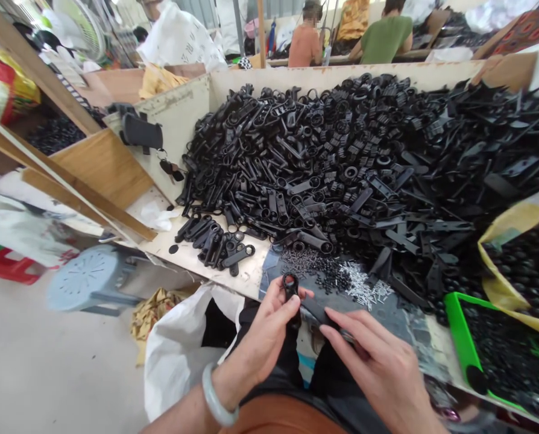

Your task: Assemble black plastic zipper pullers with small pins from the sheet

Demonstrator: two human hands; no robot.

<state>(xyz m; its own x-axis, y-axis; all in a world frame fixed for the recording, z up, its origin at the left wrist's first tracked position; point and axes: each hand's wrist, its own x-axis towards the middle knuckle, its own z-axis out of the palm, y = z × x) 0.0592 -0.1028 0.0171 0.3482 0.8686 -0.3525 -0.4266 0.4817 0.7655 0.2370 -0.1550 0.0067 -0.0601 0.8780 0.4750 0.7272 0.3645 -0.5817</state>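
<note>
My left hand (269, 316) pinches a black plastic part with a ring at its end (290, 279) between thumb and fingers, above the table's front edge. Closed on the far end of a flat black plastic strip (315, 311) is my right hand (378, 361). The strip's other end meets the ring-ended part at my left thumb; whether the two are joined I cannot tell. Just beyond my hands lie small heaps of dark pieces (299, 263), black beads (333, 278) and silver pins (364, 286). Several ring-ended black parts (215, 244) lie in a group to the left.
A large heap of black plastic parts (296, 150) fills the walled table. At right stand a green tray (462, 337) and a yellow-edged sack (500, 223). A white sack (170, 355) and a blue stool (84, 277) are at left. Two people (384, 39) sit beyond.
</note>
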